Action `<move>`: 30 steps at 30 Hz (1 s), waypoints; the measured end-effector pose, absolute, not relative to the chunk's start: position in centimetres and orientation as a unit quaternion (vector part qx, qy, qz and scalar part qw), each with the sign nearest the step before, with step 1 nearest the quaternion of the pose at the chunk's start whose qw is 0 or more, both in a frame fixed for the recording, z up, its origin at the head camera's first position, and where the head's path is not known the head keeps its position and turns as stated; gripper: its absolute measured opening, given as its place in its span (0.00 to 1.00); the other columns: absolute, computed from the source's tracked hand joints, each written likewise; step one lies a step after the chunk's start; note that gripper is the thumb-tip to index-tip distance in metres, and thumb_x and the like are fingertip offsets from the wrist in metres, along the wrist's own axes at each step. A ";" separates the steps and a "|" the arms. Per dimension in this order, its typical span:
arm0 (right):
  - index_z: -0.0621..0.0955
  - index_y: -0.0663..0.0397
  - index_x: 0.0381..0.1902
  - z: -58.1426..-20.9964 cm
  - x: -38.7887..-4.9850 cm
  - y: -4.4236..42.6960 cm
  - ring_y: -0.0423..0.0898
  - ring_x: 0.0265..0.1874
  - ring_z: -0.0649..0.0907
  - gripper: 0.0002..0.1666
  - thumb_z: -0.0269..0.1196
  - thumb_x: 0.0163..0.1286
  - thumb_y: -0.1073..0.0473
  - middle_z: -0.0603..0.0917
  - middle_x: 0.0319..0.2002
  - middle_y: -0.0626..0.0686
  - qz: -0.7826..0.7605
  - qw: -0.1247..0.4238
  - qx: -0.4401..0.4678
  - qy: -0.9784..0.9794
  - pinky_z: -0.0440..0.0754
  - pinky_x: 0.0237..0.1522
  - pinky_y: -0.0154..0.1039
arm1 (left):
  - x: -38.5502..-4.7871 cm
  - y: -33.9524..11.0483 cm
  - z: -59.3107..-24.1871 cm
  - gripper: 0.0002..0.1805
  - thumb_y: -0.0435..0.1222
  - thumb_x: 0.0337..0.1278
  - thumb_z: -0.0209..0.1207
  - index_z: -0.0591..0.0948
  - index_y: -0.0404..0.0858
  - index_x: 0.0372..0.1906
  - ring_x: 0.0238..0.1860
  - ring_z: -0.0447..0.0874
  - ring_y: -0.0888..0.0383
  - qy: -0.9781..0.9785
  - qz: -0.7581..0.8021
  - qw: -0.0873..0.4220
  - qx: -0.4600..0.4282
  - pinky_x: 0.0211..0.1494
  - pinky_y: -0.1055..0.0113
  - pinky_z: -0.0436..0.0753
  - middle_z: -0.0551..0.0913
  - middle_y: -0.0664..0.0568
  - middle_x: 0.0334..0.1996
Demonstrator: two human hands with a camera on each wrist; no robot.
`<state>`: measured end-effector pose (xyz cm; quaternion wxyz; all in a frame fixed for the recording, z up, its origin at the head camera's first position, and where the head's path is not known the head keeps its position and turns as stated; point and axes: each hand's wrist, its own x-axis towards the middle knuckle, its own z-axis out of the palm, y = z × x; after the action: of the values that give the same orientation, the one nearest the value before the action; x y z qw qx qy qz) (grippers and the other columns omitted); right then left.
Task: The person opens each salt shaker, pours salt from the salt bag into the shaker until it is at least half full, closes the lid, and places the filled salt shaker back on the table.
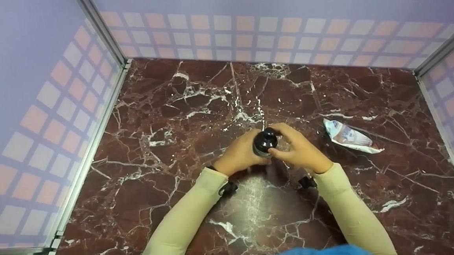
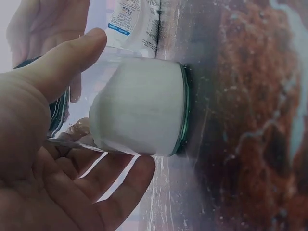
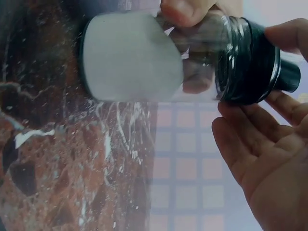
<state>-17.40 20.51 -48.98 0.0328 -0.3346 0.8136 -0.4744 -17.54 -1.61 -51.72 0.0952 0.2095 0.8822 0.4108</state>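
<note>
A clear glass jar (image 2: 139, 106) stands on the marbled surface, partly filled with a fine white substance. Its black lid (image 1: 265, 141) has a knob or spout on top and sits on the jar's mouth. My left hand (image 1: 238, 152) curls round the jar's body, thumb on one side and fingers on the other. With thumb and fingers, my right hand (image 3: 274, 159) grips the black lid, as the right wrist view shows. In the head view the hands hide most of the glass.
To the right lies a crumpled, opened white-and-blue plastic packet (image 1: 347, 134). White specks are scattered over the dark red marbled table (image 1: 194, 106) beyond the hands. Purple checkered panels (image 1: 225, 29) in metal frames enclose the back and sides.
</note>
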 end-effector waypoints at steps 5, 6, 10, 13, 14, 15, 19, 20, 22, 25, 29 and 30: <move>0.73 0.50 0.71 -49.2 -17.3 20.5 0.49 0.69 0.76 0.39 0.74 0.64 0.62 0.78 0.69 0.49 -0.461 0.046 -0.339 0.819 0.68 0.74 0.49 | -17.5 -1.7 -51.8 0.47 0.50 0.36 0.82 0.75 0.43 0.66 0.55 0.82 0.55 0.887 0.404 0.095 0.200 0.65 0.56 0.78 0.83 0.54 0.56; 0.73 0.49 0.71 -49.3 -17.3 20.5 0.48 0.69 0.76 0.38 0.74 0.65 0.62 0.78 0.69 0.48 -0.459 0.047 -0.339 0.820 0.68 0.74 0.49 | -17.4 -1.8 -51.8 0.48 0.50 0.36 0.82 0.75 0.43 0.67 0.56 0.82 0.55 0.887 0.405 0.093 0.200 0.65 0.56 0.78 0.83 0.53 0.56; 0.74 0.50 0.70 -49.3 -17.3 20.2 0.48 0.67 0.78 0.36 0.74 0.65 0.60 0.80 0.66 0.49 -0.459 0.044 -0.332 0.823 0.69 0.73 0.48 | -17.4 -1.9 -52.0 0.48 0.50 0.37 0.82 0.74 0.45 0.68 0.57 0.82 0.56 0.885 0.410 0.089 0.201 0.66 0.57 0.78 0.83 0.54 0.58; 0.73 0.55 0.69 -49.5 -17.1 19.9 0.50 0.66 0.78 0.38 0.75 0.64 0.58 0.81 0.64 0.53 -0.471 0.041 -0.313 0.824 0.71 0.72 0.47 | -17.5 -1.9 -52.0 0.47 0.50 0.36 0.82 0.75 0.45 0.67 0.57 0.82 0.56 0.886 0.409 0.085 0.201 0.65 0.57 0.78 0.83 0.54 0.57; 0.72 0.57 0.70 -49.7 -17.1 19.7 0.50 0.66 0.78 0.40 0.76 0.63 0.58 0.80 0.64 0.54 -0.479 0.040 -0.304 0.823 0.71 0.72 0.47 | -17.5 -2.0 -52.0 0.47 0.50 0.37 0.82 0.75 0.45 0.67 0.56 0.82 0.56 0.887 0.407 0.085 0.201 0.65 0.57 0.78 0.83 0.54 0.57; 0.71 0.59 0.70 -49.7 -17.0 19.6 0.51 0.66 0.77 0.41 0.76 0.63 0.58 0.79 0.64 0.56 -0.486 0.038 -0.294 0.822 0.72 0.71 0.47 | -17.5 -2.0 -51.9 0.46 0.50 0.37 0.82 0.76 0.45 0.66 0.56 0.83 0.55 0.889 0.404 0.083 0.200 0.64 0.57 0.78 0.84 0.54 0.56; 0.70 0.59 0.72 -50.0 -16.3 18.5 0.52 0.63 0.77 0.46 0.77 0.61 0.52 0.77 0.62 0.58 -0.482 0.009 -0.254 0.838 0.74 0.70 0.49 | -17.5 -1.8 -51.7 0.43 0.50 0.38 0.81 0.76 0.43 0.63 0.53 0.84 0.54 0.896 0.391 0.074 0.199 0.62 0.57 0.80 0.84 0.52 0.54; 0.71 0.58 0.70 -50.1 -16.1 18.2 0.52 0.61 0.78 0.45 0.77 0.61 0.49 0.77 0.60 0.57 -0.465 -0.007 -0.242 0.851 0.75 0.68 0.50 | -17.5 -1.8 -51.7 0.42 0.50 0.39 0.81 0.77 0.42 0.62 0.53 0.84 0.54 0.896 0.391 0.073 0.198 0.62 0.57 0.80 0.84 0.52 0.53; 0.73 0.59 0.67 -50.2 -15.4 17.6 0.51 0.56 0.79 0.45 0.75 0.61 0.40 0.76 0.55 0.57 -0.424 -0.043 -0.222 0.877 0.77 0.65 0.50 | -17.5 -1.6 -51.6 0.39 0.48 0.41 0.80 0.77 0.42 0.60 0.51 0.84 0.55 0.897 0.387 0.071 0.200 0.61 0.58 0.81 0.84 0.53 0.52; 0.75 0.62 0.63 -50.1 -13.9 17.2 0.51 0.49 0.78 0.43 0.71 0.64 0.36 0.75 0.50 0.57 -0.371 -0.085 -0.200 0.903 0.78 0.58 0.48 | -17.4 -1.4 -51.7 0.35 0.45 0.43 0.79 0.76 0.43 0.58 0.50 0.84 0.55 0.897 0.388 0.077 0.199 0.60 0.58 0.81 0.84 0.53 0.51; 0.78 0.65 0.51 -49.7 -12.2 18.0 0.51 0.39 0.75 0.28 0.72 0.68 0.47 0.76 0.41 0.58 -0.351 -0.111 -0.202 0.907 0.78 0.46 0.47 | -17.3 -1.3 -51.7 0.38 0.48 0.41 0.81 0.76 0.44 0.60 0.53 0.83 0.55 0.892 0.400 0.090 0.191 0.62 0.56 0.80 0.84 0.54 0.53; 0.78 0.64 0.49 -49.5 -12.0 18.3 0.51 0.38 0.75 0.25 0.73 0.67 0.51 0.76 0.40 0.57 -0.356 -0.110 -0.205 0.905 0.78 0.44 0.47 | -17.2 -1.3 -51.7 0.40 0.50 0.40 0.81 0.76 0.45 0.60 0.54 0.83 0.55 0.890 0.403 0.093 0.189 0.63 0.56 0.80 0.84 0.54 0.53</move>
<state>-12.01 18.32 -49.47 -0.1096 -0.2049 0.9050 -0.3563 -17.25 -1.30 -51.67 0.0927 0.1893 0.8904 0.4035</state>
